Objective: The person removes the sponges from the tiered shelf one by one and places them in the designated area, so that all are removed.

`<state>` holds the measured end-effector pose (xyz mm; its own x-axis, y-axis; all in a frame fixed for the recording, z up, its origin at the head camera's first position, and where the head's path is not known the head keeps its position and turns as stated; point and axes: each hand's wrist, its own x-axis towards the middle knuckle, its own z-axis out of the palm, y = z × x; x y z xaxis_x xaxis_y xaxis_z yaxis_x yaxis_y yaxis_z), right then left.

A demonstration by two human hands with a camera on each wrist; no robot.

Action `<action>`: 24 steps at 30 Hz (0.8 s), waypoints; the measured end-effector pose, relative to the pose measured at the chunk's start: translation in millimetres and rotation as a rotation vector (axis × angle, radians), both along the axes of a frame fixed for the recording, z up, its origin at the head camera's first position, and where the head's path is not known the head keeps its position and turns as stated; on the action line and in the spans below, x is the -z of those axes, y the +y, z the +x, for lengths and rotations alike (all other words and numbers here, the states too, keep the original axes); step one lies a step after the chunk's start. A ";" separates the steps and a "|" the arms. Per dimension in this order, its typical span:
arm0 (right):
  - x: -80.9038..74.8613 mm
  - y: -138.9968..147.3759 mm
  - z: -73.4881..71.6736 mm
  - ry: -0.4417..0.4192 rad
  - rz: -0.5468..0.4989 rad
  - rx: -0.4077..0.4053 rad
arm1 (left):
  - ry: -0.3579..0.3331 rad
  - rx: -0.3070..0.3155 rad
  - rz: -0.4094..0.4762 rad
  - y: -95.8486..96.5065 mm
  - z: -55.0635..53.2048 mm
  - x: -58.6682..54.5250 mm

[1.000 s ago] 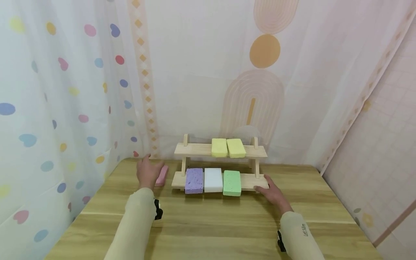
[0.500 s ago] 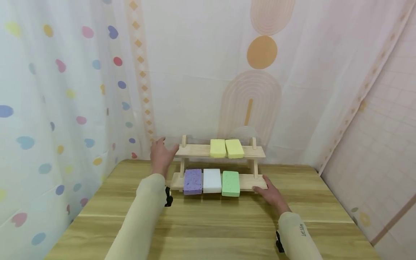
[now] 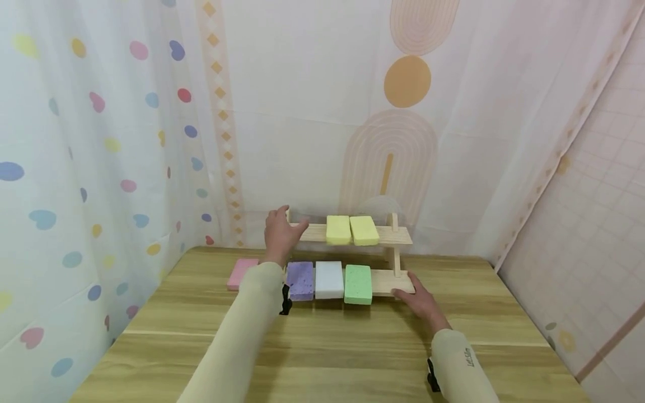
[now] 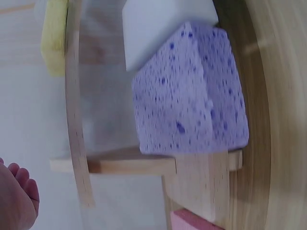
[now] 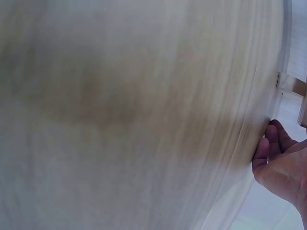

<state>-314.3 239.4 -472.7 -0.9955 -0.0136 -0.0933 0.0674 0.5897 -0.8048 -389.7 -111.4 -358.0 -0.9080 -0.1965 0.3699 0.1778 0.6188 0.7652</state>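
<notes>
Bench [image 3: 332, 350] is supporting wooden rack [image 3: 396, 260] | left hand [image 3: 282, 232] is holding fingers spread at upper board [image 3: 314, 233] | right hand [image 3: 425, 302] is pinching lower board's end [image 3: 405, 282] | purple sponge [image 3: 300, 281], white sponge [image 3: 329, 280], green sponge [image 3: 358, 284] are resting on lower board | pink sponge [image 3: 241, 273] is lying left of rack

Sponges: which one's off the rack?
The pink sponge: it lies on the tabletop, left of the rack; the purple, white, green and two yellow ones sit on its shelves.
</notes>
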 end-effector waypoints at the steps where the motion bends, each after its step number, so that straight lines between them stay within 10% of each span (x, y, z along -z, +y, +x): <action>1: 0.0 -0.3 -0.3 0.002 -0.003 0.001 | 0.000 0.008 0.001 3.8 0.3 0.2; 24: 2.4 -4.0 0.1 0.017 0.006 0.004 | -0.047 -0.022 -0.061 83.6 10.3 19.7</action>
